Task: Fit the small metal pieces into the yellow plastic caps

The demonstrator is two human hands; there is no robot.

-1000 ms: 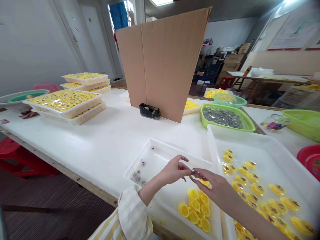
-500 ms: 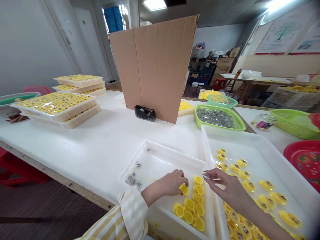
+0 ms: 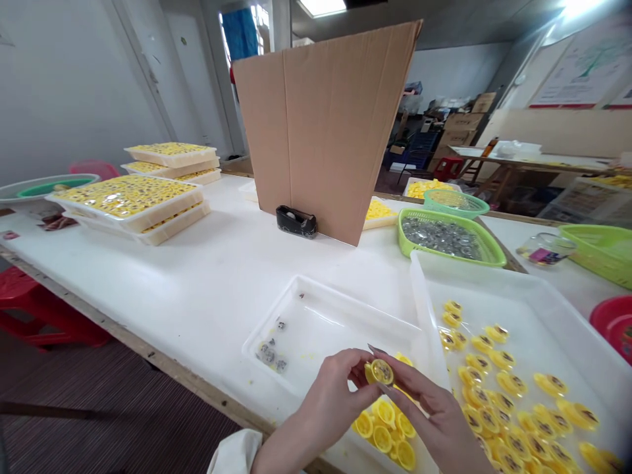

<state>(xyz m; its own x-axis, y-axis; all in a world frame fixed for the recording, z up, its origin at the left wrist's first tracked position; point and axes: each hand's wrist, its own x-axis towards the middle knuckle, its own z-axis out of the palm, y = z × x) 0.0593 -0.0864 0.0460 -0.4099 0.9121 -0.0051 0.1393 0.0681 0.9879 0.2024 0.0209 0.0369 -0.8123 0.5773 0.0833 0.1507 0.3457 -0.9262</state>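
Note:
Both hands meet over the near end of a shallow white tray [image 3: 336, 309]. Between them is a small round yellow plastic piece [image 3: 381, 372], its face turned up and showing a dark print. My left hand [image 3: 333, 395] pinches its left side with thumb and fingers. My right hand [image 3: 429, 408] is closed on its right side, fingertips at the rim. Under the hands lie several hollow yellow cups [image 3: 382, 438], partly covered by my right hand. To the right, a larger white bin [image 3: 518, 283] holds many yellow pieces with printed faces [image 3: 511, 382].
Small clear and grey bits [image 3: 269, 355] lie in the shallow tray's left corner. Behind stand a cardboard sheet [image 3: 326, 131], a black tape dispenser [image 3: 296, 222] and a green basket [image 3: 402, 243] of clear parts. Stacked trays [image 3: 133, 224] of yellow pieces are at left.
My left hand has brought its yellow piece up and right, off the row of cups. My right hand has moved left from the bin's edge to meet it. The view has shifted slightly.

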